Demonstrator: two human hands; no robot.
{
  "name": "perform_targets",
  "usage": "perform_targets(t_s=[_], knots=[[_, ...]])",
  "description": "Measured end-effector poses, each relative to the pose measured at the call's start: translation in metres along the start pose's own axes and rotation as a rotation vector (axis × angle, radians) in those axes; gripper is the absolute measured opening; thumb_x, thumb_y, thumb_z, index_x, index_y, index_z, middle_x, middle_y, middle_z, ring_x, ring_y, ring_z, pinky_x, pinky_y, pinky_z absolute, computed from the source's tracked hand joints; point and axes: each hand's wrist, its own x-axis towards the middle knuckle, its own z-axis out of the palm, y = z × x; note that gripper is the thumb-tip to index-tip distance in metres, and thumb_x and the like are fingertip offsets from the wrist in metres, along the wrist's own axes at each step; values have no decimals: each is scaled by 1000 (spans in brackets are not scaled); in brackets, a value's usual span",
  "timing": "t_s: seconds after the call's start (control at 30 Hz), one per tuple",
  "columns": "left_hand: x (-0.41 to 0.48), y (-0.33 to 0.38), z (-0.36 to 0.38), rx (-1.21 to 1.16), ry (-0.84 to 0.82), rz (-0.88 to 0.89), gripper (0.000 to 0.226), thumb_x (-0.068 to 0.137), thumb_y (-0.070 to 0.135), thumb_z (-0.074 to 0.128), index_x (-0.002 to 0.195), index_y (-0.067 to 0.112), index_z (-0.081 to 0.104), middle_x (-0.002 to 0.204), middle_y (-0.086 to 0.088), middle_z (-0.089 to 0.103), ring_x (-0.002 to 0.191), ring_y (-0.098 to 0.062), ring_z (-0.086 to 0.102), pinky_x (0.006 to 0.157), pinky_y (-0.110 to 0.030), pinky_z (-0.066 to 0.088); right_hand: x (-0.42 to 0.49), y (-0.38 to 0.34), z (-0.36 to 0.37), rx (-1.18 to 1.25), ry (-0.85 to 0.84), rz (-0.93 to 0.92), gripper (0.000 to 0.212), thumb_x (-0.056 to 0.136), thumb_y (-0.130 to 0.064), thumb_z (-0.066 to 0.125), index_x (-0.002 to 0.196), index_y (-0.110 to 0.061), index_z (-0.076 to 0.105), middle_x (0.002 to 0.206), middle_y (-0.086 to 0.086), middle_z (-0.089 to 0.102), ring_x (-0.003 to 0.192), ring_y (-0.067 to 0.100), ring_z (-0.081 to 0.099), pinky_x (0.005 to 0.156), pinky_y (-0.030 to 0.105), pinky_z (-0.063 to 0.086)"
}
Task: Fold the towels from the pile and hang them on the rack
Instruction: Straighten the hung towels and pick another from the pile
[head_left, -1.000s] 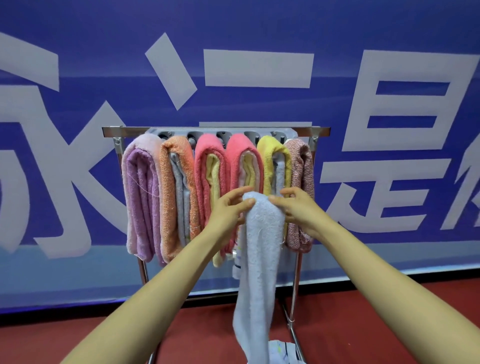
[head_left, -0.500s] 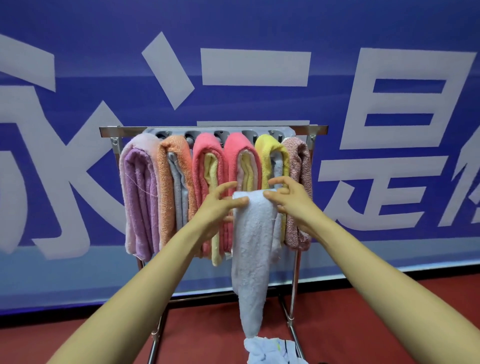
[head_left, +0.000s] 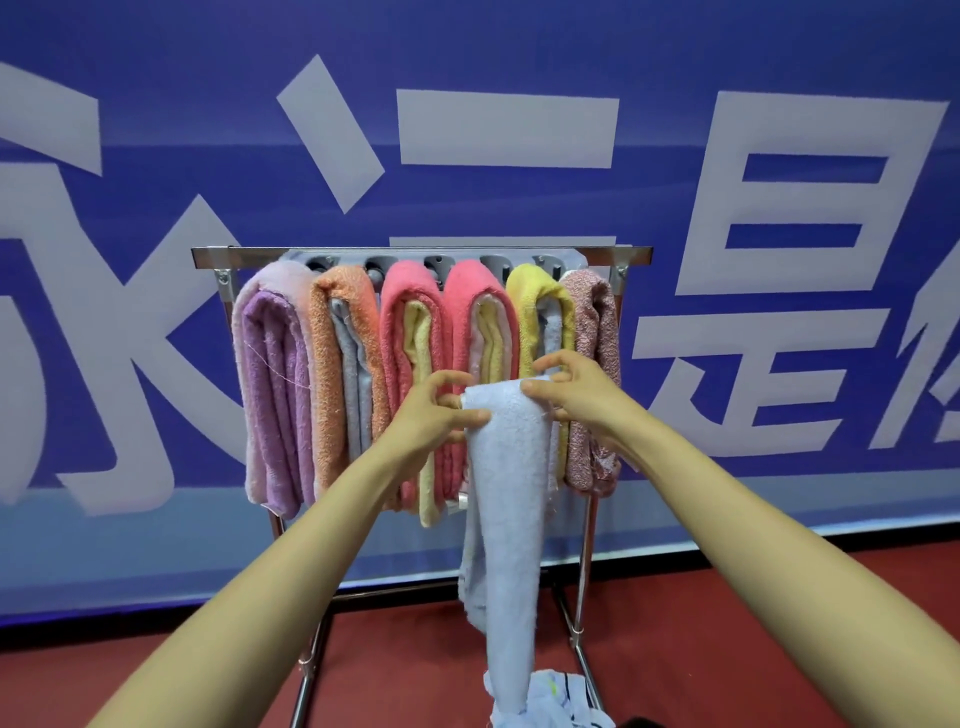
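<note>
- The left hand (head_left: 436, 410) pinches the top left corner of the pale blue towel (head_left: 506, 509) between thumb and curled fingers. The right hand (head_left: 576, 400) pinches the top right corner the same way, with its spare fingers spread.
- The towel hangs straight down from that held top edge, so its long axis is vertical. Its lower end reaches the pile (head_left: 550, 701) on the floor by the rack's right foot.
- The two hands are level and close together, and the short top edge between them runs parallel to the top bar of the rack (head_left: 415, 255).
- The towel hangs in front of the rack's right half, over the yellow towel (head_left: 540, 301) and just beside the speckled pink towel (head_left: 592, 374) at the right end.
- The whole length lies below the grip, so folding likely means raising the low end or running one hand down it. Neither hand is nearer to that end.
- The rack's arms look full, and I cannot tell which one has room.
</note>
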Motion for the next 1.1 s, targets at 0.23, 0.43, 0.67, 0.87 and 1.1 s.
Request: perform_targets(t_s=[0.23,0.43,0.67,0.87,1.1], knots=[[4,-2,3,-71,61,50,37,80,-6,70,115,2,60,73,3,64,66,-5,66,57,-15,50,4,8,-1,-279,2,-77,34,80,-22,76,111,-13,66,107,4,67,101,20,63,91,39,53],[7,-2,6,-105,107,108,37,81,-3,70,116,4,61,83,-2,64,73,-8,66,59,-16,51,0,10,-2,-396,47,-217,29,85,-32,70,110,-18,67,106,-3,66,94,12,59,74,25,43],[4,-6,2,-95,20,146,44,82,-1,70,121,15,59,87,9,71,84,-5,67,65,-16,51,-5,18,-3,-324,72,-320,22,86,-24,69,108,-23,69,100,-9,68,89,7,62,76,24,47],[8,-7,-5,90,93,232,50,79,4,74,122,21,55,84,0,61,83,-14,62,76,-29,54,-6,14,3,-259,80,-314,23,88,-24,66,111,-25,66,105,-8,66,91,18,62,87,34,51],[17,-2,0,-107,112,130,37,86,2,67,118,13,52,89,-1,62,86,-14,64,68,-22,48,-10,-1,-1,-259,131,-270,26,83,-28,73,108,-24,66,76,-6,58,65,7,50,60,17,40]])
